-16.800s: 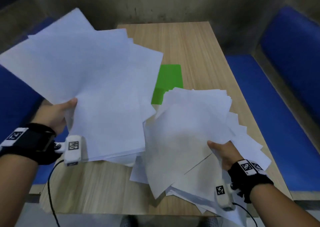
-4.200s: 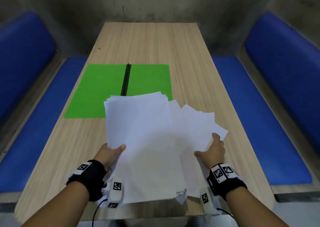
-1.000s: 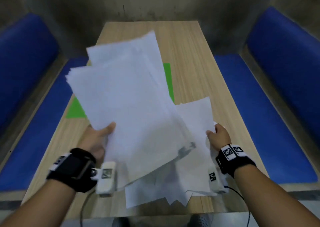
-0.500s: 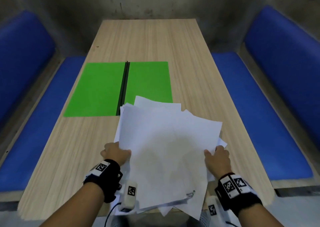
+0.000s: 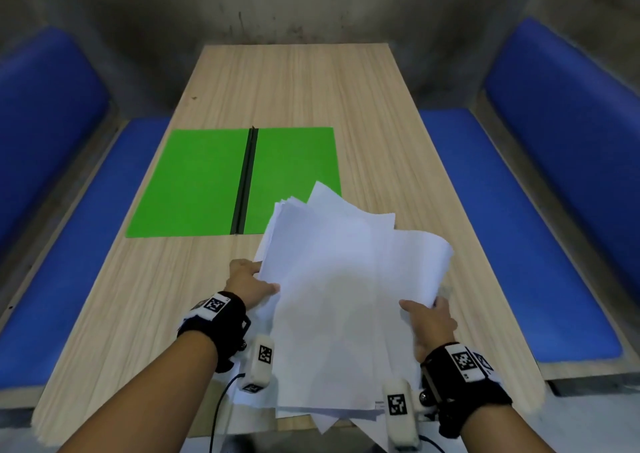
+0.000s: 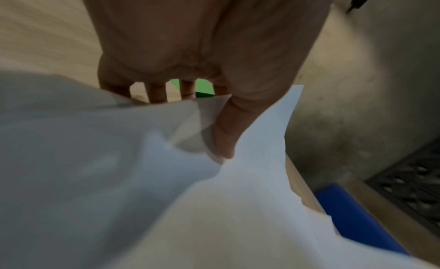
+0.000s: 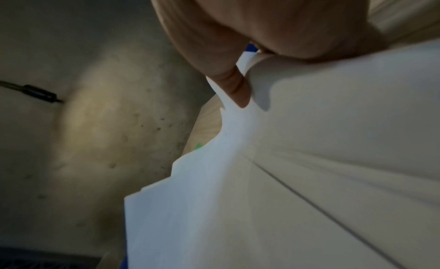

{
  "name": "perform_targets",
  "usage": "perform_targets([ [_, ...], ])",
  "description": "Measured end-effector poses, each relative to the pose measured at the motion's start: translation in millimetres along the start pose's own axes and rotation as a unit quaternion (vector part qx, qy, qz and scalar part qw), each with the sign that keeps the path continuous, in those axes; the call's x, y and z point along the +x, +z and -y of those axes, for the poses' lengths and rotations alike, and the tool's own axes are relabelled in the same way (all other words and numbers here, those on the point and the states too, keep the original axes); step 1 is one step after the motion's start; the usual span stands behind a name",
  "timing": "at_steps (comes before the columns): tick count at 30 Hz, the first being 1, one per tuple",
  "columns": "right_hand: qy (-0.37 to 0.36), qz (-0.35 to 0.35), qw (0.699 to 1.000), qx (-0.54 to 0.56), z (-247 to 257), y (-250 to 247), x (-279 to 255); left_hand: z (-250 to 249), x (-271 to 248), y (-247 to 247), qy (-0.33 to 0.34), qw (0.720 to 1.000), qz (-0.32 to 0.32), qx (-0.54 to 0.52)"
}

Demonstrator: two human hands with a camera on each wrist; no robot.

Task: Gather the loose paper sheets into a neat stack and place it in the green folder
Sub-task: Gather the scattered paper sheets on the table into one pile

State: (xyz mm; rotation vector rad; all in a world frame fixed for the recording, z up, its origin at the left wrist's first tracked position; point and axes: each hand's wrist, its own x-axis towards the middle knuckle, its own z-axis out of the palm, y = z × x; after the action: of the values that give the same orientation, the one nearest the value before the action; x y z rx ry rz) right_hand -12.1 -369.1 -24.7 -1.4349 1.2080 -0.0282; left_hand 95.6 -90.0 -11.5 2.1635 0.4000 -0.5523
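Observation:
A ragged pile of white paper sheets (image 5: 346,297) lies at the near right of the wooden table (image 5: 311,89), its corners fanned out unevenly. My left hand (image 5: 251,284) grips the pile's left edge, thumb on top and fingers underneath; the left wrist view shows the thumb (image 6: 223,133) on the paper sheets (image 6: 166,197). My right hand (image 5: 427,317) grips the right edge, where the sheets curl upward; its thumb (image 7: 234,88) presses on the paper sheets (image 7: 309,160). The green folder (image 5: 207,182) lies open and flat beyond the pile, its far right corner overlapped by a sheet.
Blue padded benches (image 5: 540,238) run along both long sides of the table, with a grey concrete wall (image 5: 277,2) at the far end. A black cable (image 5: 221,407) hangs from the left wrist camera at the near table edge.
One second ago the left hand held a batch of sheets high over the folder; it has since come down onto the pile. Both hands now hold the pile's sides, whose right edge curls up.

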Motion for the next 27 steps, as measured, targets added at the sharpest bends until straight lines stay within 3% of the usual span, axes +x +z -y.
perform_targets([
  [4, 0.024, 0.025, 0.994, 0.103, -6, -5, 7, 4, -4, -1, 0.000, 0.991, 0.042, -0.123],
  [7, 0.050, 0.088, 0.990, 0.098, -10, -9, 6, 4, -5, -3, 0.022, 0.985, 0.054, -0.163],
  [9, 0.032, 0.106, 0.990, 0.090, -11, -14, 9, 6, -3, -9, 0.036, 0.984, 0.055, -0.163],
  [13, -0.017, 0.159, 0.986, 0.043, -7, -15, 9, 13, 2, -10, 0.046, 0.980, 0.143, -0.132],
  [15, -0.031, 0.171, 0.985, 0.009, -2, -11, 11, 14, 3, -8, 0.052, 0.981, 0.154, -0.102],
  [19, -0.077, 0.122, 0.989, -0.022, 6, -19, 32, 21, 8, -17, 0.037, 0.985, 0.113, -0.122],
  [23, -0.137, 0.049, 0.983, -0.115, 8, -22, 35, 22, 11, -22, 0.040, 0.985, 0.124, -0.109],
  [27, -0.133, 0.061, 0.978, -0.151, 15, -2, 30, 9, 14, -10, 0.078, 0.987, 0.129, -0.061],
])
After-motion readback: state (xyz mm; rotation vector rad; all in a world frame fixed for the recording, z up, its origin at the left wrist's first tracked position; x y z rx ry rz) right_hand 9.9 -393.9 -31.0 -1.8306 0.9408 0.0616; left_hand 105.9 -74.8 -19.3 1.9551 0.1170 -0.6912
